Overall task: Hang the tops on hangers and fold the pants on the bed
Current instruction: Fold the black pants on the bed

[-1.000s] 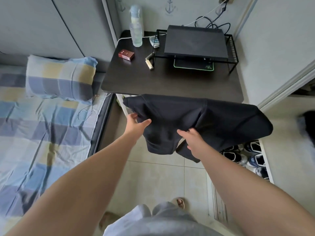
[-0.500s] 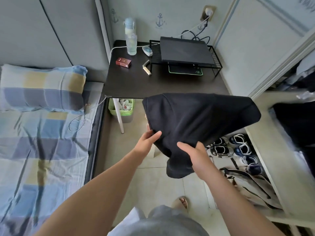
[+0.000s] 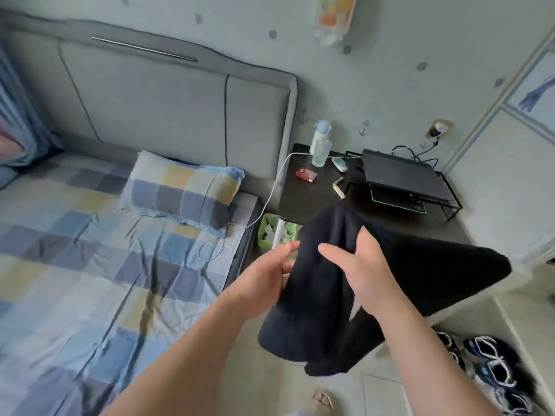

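A black garment [image 3: 426, 274] hangs in the air in front of me, bunched, with one end drooping toward the floor. My right hand [image 3: 363, 271] grips its upper fold, thumb on the near side and fingers tucked behind the cloth. My left hand [image 3: 264, 280] is at the garment's left edge with fingers bent against the fabric; whether they pinch it is hidden. The bed [image 3: 90, 280] with a blue, grey and yellow checked sheet lies to my left, with a matching pillow [image 3: 180, 193] at its head. No hanger is in view.
A dark bedside desk [image 3: 315, 196] stands ahead, carrying a bottle [image 3: 320, 145], a red box [image 3: 306, 175] and a laptop on a wire stand [image 3: 399, 175]. A green bin [image 3: 270, 232] sits under it. Several shoes [image 3: 492, 364] lie at the lower right on the tiled floor.
My view has swung left and up toward the bed and headboard. Both hands have moved closer together on the garment, which is now more bunched.
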Demonstrator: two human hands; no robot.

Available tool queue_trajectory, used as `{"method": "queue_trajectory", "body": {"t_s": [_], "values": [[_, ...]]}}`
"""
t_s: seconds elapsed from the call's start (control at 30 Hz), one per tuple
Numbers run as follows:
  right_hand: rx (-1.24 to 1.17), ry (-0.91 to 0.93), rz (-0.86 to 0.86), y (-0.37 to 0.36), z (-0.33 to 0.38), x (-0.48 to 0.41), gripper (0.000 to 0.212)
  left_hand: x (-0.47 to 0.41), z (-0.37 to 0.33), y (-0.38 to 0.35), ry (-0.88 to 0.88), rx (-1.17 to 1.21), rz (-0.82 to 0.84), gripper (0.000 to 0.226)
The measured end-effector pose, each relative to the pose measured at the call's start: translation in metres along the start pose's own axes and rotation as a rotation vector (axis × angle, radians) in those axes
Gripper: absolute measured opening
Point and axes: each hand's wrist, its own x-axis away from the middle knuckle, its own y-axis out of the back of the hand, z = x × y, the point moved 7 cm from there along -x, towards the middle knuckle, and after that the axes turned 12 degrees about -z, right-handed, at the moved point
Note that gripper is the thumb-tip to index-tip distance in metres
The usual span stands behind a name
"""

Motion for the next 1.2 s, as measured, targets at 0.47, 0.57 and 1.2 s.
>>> {"method": "queue_trajectory", "body": {"t_s": [0.47,0.57,1.2], "values": [[-0.234,0.226,0.754,-0.336,0.128,0.019,0.035,0.177,-0.107,0.241,-0.391,-0.3,-0.898,0.009],[-0.289,0.238,0.901,-0.395,0.145,0.035,0.036,0.217,-0.118,0.283,-0.442,-0.276,-1.094,0.012],[-0.008,-0.574,1.578,-0.577,-0.027,0.086,0.073,0.252,-0.005,0.367,-0.219,0.529,-1.589,0.036]]}}
